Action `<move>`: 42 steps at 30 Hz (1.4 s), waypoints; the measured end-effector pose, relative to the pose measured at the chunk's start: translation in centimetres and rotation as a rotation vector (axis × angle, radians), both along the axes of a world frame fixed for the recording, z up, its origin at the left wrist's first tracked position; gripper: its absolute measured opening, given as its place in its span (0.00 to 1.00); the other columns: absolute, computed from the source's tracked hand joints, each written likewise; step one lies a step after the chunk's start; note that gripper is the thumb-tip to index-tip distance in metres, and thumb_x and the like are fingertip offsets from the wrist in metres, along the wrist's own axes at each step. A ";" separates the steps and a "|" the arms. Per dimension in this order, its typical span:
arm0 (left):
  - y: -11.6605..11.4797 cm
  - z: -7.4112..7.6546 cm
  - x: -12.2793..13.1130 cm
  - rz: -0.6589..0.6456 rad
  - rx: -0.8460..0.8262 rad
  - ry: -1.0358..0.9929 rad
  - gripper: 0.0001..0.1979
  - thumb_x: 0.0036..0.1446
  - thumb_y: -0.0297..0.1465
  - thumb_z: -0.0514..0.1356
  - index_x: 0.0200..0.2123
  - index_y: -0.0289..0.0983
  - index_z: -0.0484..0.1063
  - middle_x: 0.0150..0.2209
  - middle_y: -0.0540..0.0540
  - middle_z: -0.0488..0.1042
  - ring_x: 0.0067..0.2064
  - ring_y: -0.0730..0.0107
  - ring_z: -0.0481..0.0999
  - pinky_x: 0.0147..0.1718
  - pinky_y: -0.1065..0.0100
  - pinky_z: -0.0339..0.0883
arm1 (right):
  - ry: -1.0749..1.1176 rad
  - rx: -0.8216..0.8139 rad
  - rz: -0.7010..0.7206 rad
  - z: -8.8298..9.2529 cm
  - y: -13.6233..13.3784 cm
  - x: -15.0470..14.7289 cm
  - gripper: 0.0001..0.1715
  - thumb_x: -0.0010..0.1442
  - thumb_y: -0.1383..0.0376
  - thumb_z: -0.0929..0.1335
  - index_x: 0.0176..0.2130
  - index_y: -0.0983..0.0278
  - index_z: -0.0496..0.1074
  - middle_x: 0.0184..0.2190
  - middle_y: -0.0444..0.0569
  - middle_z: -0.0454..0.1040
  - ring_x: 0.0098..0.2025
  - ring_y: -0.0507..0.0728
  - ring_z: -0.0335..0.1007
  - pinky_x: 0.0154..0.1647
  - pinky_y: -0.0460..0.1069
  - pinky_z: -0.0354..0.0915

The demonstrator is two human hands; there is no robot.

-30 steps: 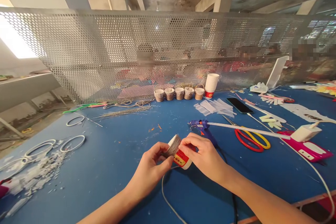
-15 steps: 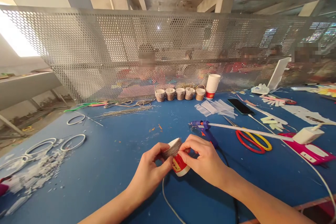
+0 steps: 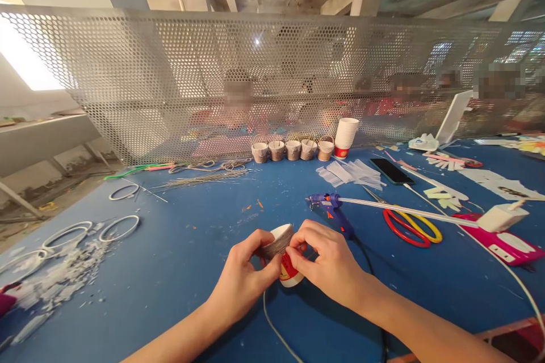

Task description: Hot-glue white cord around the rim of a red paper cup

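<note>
Both my hands hold a small paper cup point(image 3: 284, 255) lying on its side above the blue table point(image 3: 183, 238). The cup is white with a red base and is partly wrapped in grey-brown twine. My left hand point(image 3: 244, 278) grips the wrapped rim end, fingers closed around it. My right hand point(image 3: 327, 258) pinches the cup's side with thumb and fingertips pressed on the twine. A blue glue gun point(image 3: 330, 207) with a long clear glue stick lies just beyond my right hand.
Several twine-wrapped cups point(image 3: 293, 150) and a stack of white cups point(image 3: 344, 137) stand by the perforated metal screen point(image 3: 213, 79). Red-and-yellow scissors point(image 3: 411, 227), a phone point(image 3: 389, 171), paper strips point(image 3: 351, 173), a pink device point(image 3: 504, 244) lie right. White rings point(image 3: 89, 232) and scraps lie left.
The cup has turned in my hands so less of its red base shows. My right fingers have shifted closer to the wrapped end. The hands stay in the same spot.
</note>
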State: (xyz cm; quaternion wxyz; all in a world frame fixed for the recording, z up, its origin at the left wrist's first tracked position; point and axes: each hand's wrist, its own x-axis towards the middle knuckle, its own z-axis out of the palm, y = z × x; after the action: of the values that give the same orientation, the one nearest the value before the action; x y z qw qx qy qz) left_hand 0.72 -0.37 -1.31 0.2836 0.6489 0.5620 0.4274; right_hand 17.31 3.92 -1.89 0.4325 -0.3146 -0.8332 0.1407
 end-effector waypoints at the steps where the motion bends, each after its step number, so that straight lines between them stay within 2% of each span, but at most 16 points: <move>1: 0.0 0.0 0.0 0.002 0.000 0.007 0.04 0.50 0.31 0.56 0.26 0.37 0.66 0.23 0.53 0.66 0.27 0.73 0.64 0.27 0.73 0.61 | -0.001 0.006 -0.005 0.0 0.0 0.0 0.10 0.55 0.72 0.64 0.24 0.62 0.65 0.23 0.43 0.67 0.25 0.51 0.63 0.28 0.46 0.61; 10: 0.1 0.4 0.0 0.023 -0.013 -0.031 0.02 0.48 0.29 0.56 0.25 0.37 0.67 0.22 0.53 0.65 0.26 0.73 0.63 0.26 0.73 0.60 | 0.014 0.016 0.010 0.0 0.1 -0.1 0.09 0.57 0.70 0.64 0.25 0.62 0.66 0.23 0.43 0.68 0.26 0.51 0.65 0.27 0.46 0.61; 19: 0.0 0.3 -0.2 0.034 -0.077 -0.124 0.07 0.51 0.34 0.57 0.26 0.36 0.68 0.24 0.51 0.67 0.28 0.71 0.65 0.27 0.73 0.61 | 0.056 -0.021 0.010 -0.3 0.3 -0.1 0.09 0.57 0.69 0.66 0.26 0.61 0.67 0.24 0.43 0.69 0.26 0.51 0.66 0.27 0.45 0.61; 25: 0.1 0.1 -0.3 0.022 -0.060 -0.124 0.06 0.52 0.33 0.57 0.26 0.37 0.68 0.24 0.53 0.67 0.27 0.72 0.64 0.27 0.73 0.60 | 0.056 0.000 -0.024 -0.4 0.3 -0.3 0.09 0.56 0.70 0.66 0.25 0.61 0.65 0.23 0.43 0.68 0.26 0.51 0.64 0.26 0.46 0.59; 32: 0.1 0.3 -0.3 0.019 -0.102 -0.189 0.08 0.53 0.35 0.57 0.28 0.36 0.68 0.25 0.52 0.67 0.30 0.70 0.65 0.29 0.72 0.61 | 0.081 -0.159 0.032 0.0 0.5 0.2 0.08 0.58 0.69 0.66 0.27 0.61 0.68 0.25 0.42 0.69 0.28 0.51 0.66 0.27 0.45 0.60; 42: 0.0 0.4 -0.4 0.017 -0.113 -0.247 0.08 0.53 0.35 0.58 0.28 0.36 0.68 0.25 0.52 0.66 0.29 0.71 0.64 0.29 0.72 0.60 | 0.090 -0.147 0.014 -0.2 0.5 0.1 0.08 0.56 0.70 0.66 0.26 0.62 0.68 0.25 0.43 0.69 0.27 0.51 0.65 0.28 0.45 0.61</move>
State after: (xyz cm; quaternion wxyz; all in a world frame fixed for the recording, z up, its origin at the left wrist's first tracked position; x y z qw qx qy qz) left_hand 0.31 -0.36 -0.89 0.3832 0.5696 0.5515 0.4739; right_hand 17.43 4.39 -2.13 0.4443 -0.3329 -0.8026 0.2183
